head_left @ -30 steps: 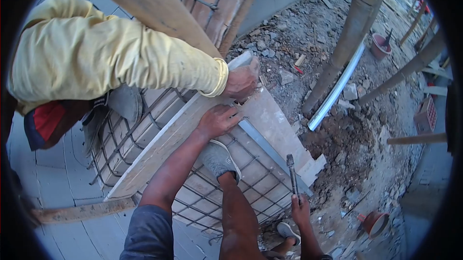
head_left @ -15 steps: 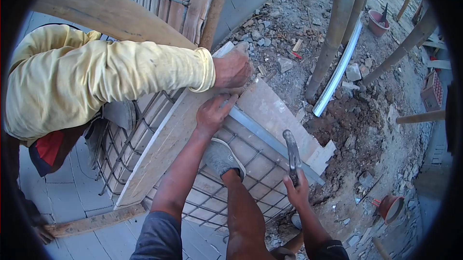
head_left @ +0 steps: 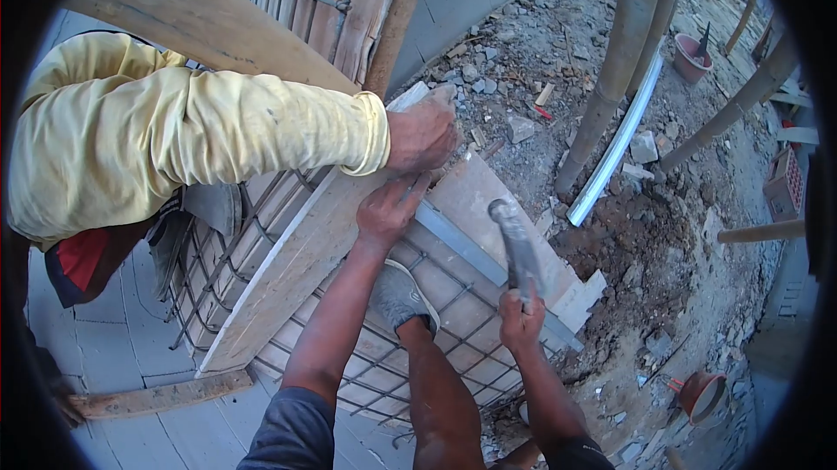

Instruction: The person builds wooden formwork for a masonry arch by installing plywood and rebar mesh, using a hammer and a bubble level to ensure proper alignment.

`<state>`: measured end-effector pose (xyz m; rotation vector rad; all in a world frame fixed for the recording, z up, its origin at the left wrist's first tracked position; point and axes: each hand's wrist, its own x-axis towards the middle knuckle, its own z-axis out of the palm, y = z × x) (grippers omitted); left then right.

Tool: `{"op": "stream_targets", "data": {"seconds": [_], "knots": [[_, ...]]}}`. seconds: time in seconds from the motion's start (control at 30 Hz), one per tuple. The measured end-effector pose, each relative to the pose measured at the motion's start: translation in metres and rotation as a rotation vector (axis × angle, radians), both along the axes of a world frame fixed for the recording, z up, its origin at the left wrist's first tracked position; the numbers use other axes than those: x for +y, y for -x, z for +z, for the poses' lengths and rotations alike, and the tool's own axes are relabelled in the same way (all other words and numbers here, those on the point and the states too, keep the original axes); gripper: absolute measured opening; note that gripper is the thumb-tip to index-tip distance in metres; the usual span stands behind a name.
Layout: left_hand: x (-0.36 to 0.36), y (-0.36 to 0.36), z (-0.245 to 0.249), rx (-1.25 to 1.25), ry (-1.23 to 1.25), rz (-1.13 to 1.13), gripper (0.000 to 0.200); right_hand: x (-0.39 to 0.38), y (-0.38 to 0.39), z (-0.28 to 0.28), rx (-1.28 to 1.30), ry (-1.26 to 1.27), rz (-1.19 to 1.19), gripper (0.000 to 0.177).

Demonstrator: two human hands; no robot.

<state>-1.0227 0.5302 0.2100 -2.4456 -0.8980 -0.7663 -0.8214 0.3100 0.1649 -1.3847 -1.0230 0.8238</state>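
A co-worker's sleeve (head_left: 227,126) partly hid a board (head_left: 281,285). The right hand (head_left: 521,322) clutched a blurred hammer (head_left: 519,249) — left hand (head_left: 386,213), grip unclear.

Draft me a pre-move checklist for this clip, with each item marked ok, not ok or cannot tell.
1. Right grip closed around the hammer: ok.
2. Left grip at the wooden board: ok, it lies against the board's upper part; how firmly, cannot tell.
3. Anything small pinched in the left fingers: cannot tell, too little detail.
4. Co-worker's hand well away from the left grip: not ok, it is right beside it.
5. Firm footing under the grey shoe, seen over the steel bar grid: cannot tell, the sole is hidden.
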Motion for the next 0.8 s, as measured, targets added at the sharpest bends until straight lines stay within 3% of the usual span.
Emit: {"op": "stream_targets", "data": {"seconds": [0.1,0.17,0.4,0.53,0.63,0.8], "knots": [[-0.002,-0.002,0.004,0.007,0.03,-0.024,0.048,0.026,-0.003,0.028,-0.14,-0.196,-0.1,0.026],[-0.004,-0.004,0.006,0.015,0.044,-0.015,0.05,0.047,-0.006,0.073,0.069,0.131,0.012,0.028],[-0.005,-0.002,0.007,0.023,0.05,-0.016,0.052,0.037,0.011,0.051,0.101,-0.096,-0.015,0.025],[-0.002,-0.004,0.008,0.037,-0.003,-0.023,0.048,0.032,0.013,0.036,0.075,-0.076,-0.031,0.027],[-0.002,-0.002,0.004,0.025,0.019,-0.015,0.049,0.034,0.014,0.035,0.227,0.04,-0.02,0.019],[0.005,0.007,-0.011,-0.029,-0.039,-0.049,0.048,0.046,0.012,0.049,0.324,0.004,0.018,0.032]]}}
